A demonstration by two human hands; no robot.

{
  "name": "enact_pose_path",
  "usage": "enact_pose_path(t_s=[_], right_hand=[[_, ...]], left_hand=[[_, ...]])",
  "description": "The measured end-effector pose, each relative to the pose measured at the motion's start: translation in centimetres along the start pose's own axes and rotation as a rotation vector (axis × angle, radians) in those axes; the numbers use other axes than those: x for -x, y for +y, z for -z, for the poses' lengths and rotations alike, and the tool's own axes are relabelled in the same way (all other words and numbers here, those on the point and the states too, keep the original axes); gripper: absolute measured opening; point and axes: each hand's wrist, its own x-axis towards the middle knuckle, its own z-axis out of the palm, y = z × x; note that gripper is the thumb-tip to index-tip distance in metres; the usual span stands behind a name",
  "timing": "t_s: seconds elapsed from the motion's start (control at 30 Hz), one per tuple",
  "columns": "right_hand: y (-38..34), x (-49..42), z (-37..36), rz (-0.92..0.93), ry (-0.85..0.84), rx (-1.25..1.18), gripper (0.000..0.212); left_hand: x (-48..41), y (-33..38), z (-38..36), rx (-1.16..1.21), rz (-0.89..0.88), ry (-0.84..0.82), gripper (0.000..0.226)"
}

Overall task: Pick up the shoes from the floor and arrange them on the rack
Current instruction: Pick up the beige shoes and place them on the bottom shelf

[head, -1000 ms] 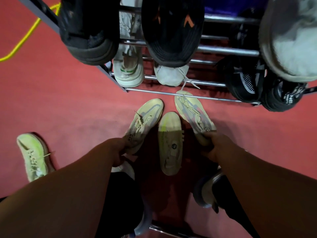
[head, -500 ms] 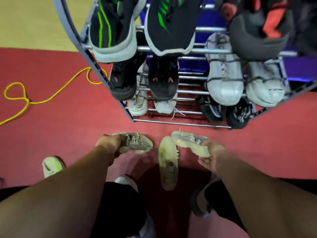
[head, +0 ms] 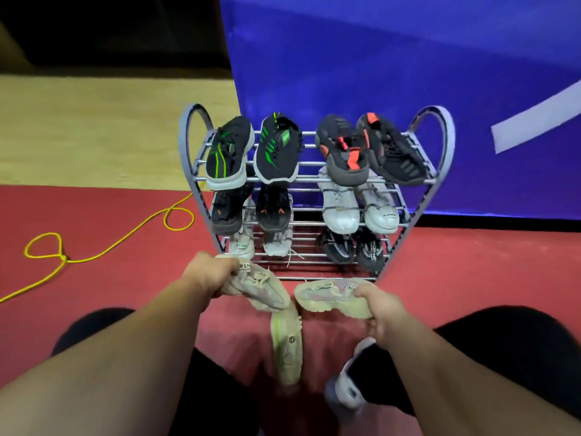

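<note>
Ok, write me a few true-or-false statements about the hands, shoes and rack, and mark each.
1. The left hand grips a pale shoe. True.
2. The right hand is empty. False: it grips a second pale shoe.
3. A third shoe lies on the floor, unheld. True.
4. The rack has a bare top shelf. False: four dark shoes sit on it.
5. A yellow cable lies on the floor left of the rack. True.
</note>
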Motion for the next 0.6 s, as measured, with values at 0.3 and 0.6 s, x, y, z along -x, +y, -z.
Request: enact_pose_path(t_s=[0.3,0.6], right_hand=[[-0.4,7.1,5.7,0.069,0.096,-0.152,0.033],[0.5,8.9,7.5,0.037,0.008,-0.353,0.033]], left_hand=[[7.2,3.5,-0.9,0.251,-0.145,-0.067,0.034],[9.5,4.3,-6.0,0.381,0.009,-0.348,0.018]])
